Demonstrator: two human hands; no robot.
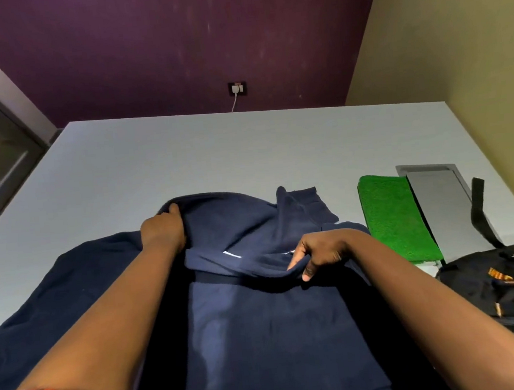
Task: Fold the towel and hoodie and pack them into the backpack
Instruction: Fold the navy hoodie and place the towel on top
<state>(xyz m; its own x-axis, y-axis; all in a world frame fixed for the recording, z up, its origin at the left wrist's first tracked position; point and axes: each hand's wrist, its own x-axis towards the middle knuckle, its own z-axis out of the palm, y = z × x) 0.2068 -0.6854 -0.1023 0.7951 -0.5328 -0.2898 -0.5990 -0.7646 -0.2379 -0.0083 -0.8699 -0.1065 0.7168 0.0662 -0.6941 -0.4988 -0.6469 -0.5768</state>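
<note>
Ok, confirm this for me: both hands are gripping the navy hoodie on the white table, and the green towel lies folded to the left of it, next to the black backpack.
One thing is wrong: the green towel lies to the right of the navy hoodie, not the left, as the head view shows. The rest stands: the left hand and right hand both grip the hoodie on the white table, and the towel is folded beside the black backpack.

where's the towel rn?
Head view, right side: the green towel lies folded on the table, between the hoodie and a grey tray, behind the backpack.
</note>
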